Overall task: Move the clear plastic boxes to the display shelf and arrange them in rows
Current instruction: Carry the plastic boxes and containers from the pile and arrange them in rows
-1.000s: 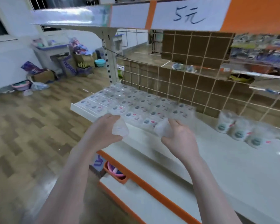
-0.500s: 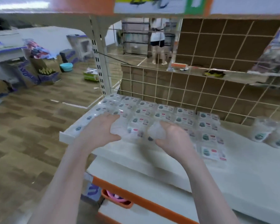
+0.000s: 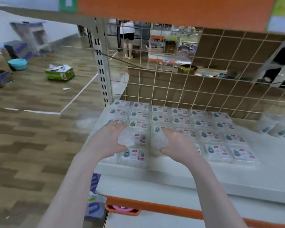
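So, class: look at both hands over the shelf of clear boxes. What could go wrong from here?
1. The left hand and right hand each hold a clear box above the tightly packed rows; setting them down could knock neighbours askew.
2. The front row sits near the shelf edge, so a nudge might push a box off.
3. Clear plastic may slip in the grip.

The whole view is motion-blurred. The labels on the clear plastic boxes are too smeared to read. The left hand and right hand each cover part of a box; what lies under the palms cannot be told. At three o'clock, round containers are cut by the edge. At twelve o'clock a distant person is hidden above the waist.
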Demonstrator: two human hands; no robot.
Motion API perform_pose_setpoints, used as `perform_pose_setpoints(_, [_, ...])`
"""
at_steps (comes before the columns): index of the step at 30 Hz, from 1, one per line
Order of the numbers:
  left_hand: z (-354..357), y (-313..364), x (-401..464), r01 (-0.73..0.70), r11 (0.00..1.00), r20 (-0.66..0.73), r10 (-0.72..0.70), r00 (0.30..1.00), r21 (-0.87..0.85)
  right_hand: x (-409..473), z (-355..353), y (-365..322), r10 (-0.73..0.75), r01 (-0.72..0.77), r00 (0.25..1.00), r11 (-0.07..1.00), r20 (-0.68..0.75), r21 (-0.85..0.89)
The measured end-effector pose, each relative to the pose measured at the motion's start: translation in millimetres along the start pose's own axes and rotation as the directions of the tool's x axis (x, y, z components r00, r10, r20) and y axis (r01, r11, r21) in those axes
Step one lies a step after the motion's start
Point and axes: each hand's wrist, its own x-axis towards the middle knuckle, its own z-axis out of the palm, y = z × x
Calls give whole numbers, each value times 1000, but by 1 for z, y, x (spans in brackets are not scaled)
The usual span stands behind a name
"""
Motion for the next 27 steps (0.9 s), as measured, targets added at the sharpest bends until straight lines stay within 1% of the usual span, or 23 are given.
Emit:
perform_pose_setpoints(5, [12,-1,-1,20,999,64,-17,998,-50,4,-4,-1,-2,3,999,1000,38,-13])
perform_pose_setpoints(10, [18,-3,-2,23,997,32,-21,999,-78,10,-4,-5,11,-8,999,997,39,-72])
perform_pose_setpoints(14, [20,-3,-3,26,995,17,-24,1000,-101,14,-3,-7,-14,17,1000,994,21,-109])
perform_pose_setpoints(17, [22,-4,-3,31,992,10,-30,1000,-118,16,-6,-7,-15,19,999,995,34,-95])
perform_pose_setpoints(19, [21,-5,-3,34,991,12,-33,999,-132,17,-15,-8,-14,15,1000,999,18,-35])
perform_pose_setpoints(23, [21,-5,-3,37,990,7,-36,999,-138,23,-33,-11,-47,58,997,985,-67,162])
perform_pose_setpoints(27, [21,-5,-2,45,989,9,-44,999,-140,34,-31,-5,-52,104,989,908,-138,405])
